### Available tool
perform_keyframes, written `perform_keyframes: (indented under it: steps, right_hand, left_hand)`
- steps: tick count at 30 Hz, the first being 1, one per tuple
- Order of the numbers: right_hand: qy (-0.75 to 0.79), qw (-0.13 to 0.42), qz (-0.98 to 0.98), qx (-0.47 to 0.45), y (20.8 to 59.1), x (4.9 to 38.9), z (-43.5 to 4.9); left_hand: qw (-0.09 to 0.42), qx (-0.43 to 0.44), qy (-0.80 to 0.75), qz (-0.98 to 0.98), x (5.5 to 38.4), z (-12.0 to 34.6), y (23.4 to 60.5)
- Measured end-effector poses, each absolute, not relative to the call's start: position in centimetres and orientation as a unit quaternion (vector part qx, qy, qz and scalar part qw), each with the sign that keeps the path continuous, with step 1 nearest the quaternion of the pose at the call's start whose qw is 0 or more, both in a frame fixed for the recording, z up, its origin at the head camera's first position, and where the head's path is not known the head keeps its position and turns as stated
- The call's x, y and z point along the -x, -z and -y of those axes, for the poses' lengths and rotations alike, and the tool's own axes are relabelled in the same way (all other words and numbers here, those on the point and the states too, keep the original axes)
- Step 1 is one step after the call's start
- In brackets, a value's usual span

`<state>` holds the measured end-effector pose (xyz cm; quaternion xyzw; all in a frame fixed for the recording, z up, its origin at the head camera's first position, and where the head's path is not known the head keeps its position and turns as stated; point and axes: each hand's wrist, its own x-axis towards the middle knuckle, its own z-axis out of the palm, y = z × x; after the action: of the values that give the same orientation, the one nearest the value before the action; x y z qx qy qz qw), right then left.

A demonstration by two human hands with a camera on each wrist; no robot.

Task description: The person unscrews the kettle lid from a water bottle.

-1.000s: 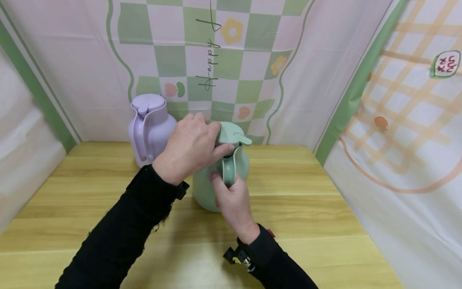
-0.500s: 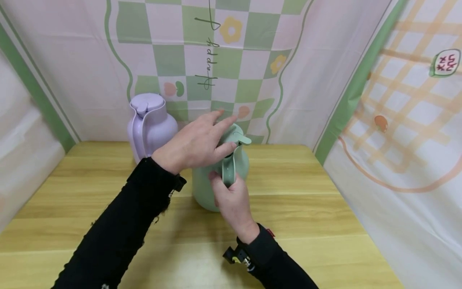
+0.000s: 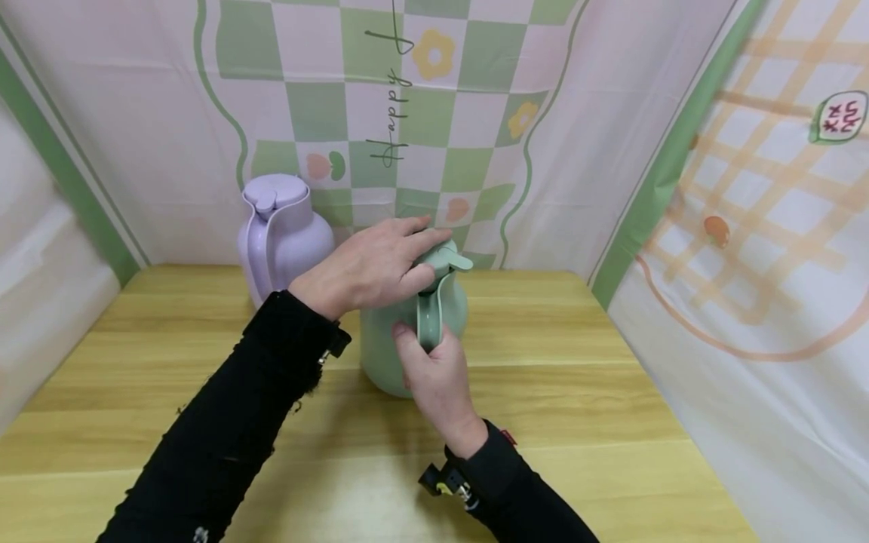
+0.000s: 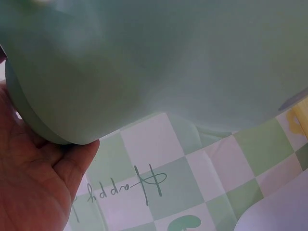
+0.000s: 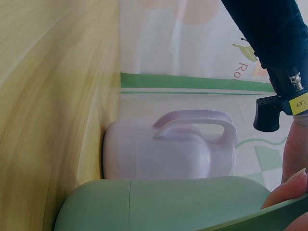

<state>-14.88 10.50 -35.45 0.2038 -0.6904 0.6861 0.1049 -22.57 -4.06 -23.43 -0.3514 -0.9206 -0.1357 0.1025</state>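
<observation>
The right grip [image 3: 437, 377] is grasping the handle [image 3: 429, 320], the green jug [image 3: 385, 348] standing at its eleven o'clock; the left grip [image 3: 370, 264], straight-fingered, is touching the lid [image 3: 441, 260].

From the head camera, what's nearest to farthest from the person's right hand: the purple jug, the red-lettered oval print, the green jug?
1. Green jug: nearest, gripped by the right hand.
2. Purple jug: to the left and farther back.
3. Red-lettered oval print: farthest, high at the far right.
</observation>
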Motion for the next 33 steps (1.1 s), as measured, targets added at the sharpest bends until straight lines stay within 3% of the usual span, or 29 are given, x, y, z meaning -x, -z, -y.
perform_keyframes:
  steps: [33]
  right_hand:
    - [-0.689,0.099,0.693,-0.19,35.48,14.85,-10.54]
  left_hand:
    - [0.218,0.301,0.117,0.921,21.68,3.1,23.92]
